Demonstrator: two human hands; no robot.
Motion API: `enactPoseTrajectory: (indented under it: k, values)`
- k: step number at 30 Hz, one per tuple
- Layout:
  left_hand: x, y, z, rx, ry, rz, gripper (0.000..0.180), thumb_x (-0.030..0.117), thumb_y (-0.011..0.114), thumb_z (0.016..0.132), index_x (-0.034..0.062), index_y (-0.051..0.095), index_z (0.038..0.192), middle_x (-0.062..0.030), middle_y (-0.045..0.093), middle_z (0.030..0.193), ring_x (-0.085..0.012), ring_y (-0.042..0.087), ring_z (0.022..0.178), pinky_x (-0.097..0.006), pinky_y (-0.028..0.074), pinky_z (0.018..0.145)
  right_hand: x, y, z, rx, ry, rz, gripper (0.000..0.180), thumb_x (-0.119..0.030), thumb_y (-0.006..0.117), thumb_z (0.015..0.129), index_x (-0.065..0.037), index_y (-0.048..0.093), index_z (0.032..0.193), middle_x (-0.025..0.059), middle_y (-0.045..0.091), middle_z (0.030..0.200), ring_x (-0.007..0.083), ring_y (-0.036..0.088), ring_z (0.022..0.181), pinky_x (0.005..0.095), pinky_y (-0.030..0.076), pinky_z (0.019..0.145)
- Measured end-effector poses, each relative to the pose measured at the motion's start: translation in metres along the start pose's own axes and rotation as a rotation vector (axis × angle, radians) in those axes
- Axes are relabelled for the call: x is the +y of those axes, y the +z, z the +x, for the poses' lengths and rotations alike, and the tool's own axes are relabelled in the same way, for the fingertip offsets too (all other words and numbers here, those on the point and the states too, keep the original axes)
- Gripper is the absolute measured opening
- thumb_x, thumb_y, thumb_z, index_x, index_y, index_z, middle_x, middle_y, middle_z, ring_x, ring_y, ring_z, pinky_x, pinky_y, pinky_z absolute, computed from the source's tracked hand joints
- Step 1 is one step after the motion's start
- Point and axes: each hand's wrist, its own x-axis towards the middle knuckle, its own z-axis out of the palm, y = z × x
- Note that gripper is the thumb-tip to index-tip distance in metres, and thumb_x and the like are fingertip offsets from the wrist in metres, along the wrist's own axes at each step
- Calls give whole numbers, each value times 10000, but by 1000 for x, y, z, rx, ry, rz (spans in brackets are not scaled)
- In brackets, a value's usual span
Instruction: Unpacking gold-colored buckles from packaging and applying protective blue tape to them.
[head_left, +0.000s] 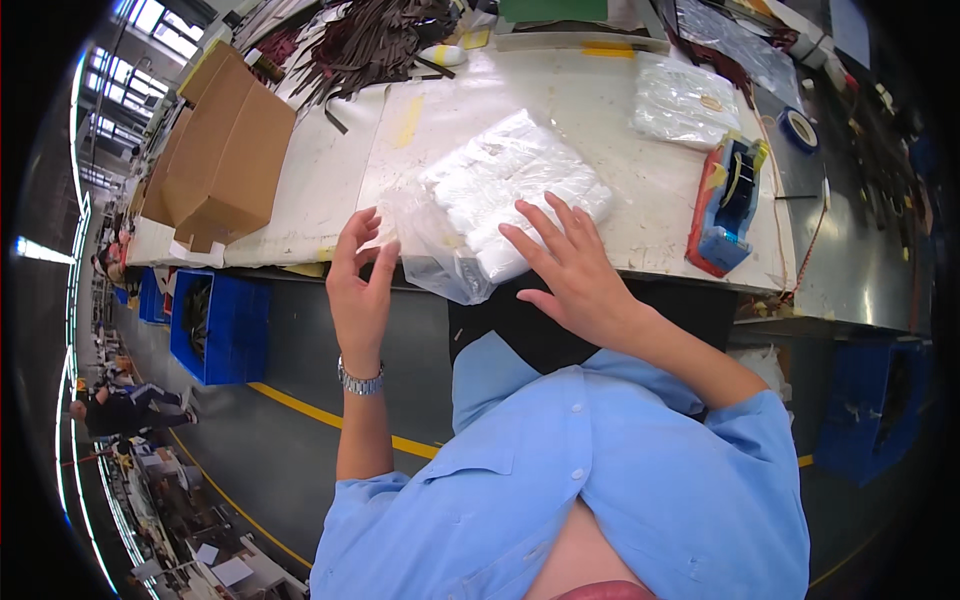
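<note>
A clear plastic bag packed with white, wrapped contents point(500, 165) lies at the front edge of the white table, its loose, see-through end point(435, 255) hanging slightly over the edge. My right hand point(575, 265) has its fingers spread over the right side of the bag, the fingertips at its surface. To the left of the loose plastic, my left hand point(360, 270) is raised near the table edge. Its fingers are curved and apart, with nothing between them. On that wrist sits a metal watch point(360, 377).
A tape dispenser point(728, 205) and a second clear packet point(685, 100) are on the right, near a blue tape roll point(798, 130). An open cardboard box point(225, 150) stands left. Dark strips point(375, 45) are heaped at the back. Blue bins point(225, 325) sit below; a person point(130, 408) is far left.
</note>
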Motion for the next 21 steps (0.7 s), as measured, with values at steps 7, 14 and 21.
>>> enactPoseTrajectory:
  k: [7,14,21]
  values:
    - [-27,12,4,-127,-189,-31,483,21,749,943,12,642,1414,-166,757,1186,-179,751,924,-312,600,803,36,43,29,-158,-37,-238,765,-362,780,956,-120,477,1616,183,417,1684,475,324,1574,685,180,1283]
    - [-97,-1,16,107,-230,-28,181,-53,673,944,-34,714,1120,-111,759,857,-170,720,765,-311,568,715,50,25,44,-220,-45,-178,763,-340,795,947,-130,483,1611,159,429,1685,458,337,1572,667,185,1294]
    - [-31,10,7,359,155,327,120,-39,712,950,-18,704,1067,-123,744,957,-258,708,784,-356,564,735,55,-33,82,-208,143,36,608,-206,770,970,-85,556,1526,190,495,1628,394,437,1529,464,368,1267]
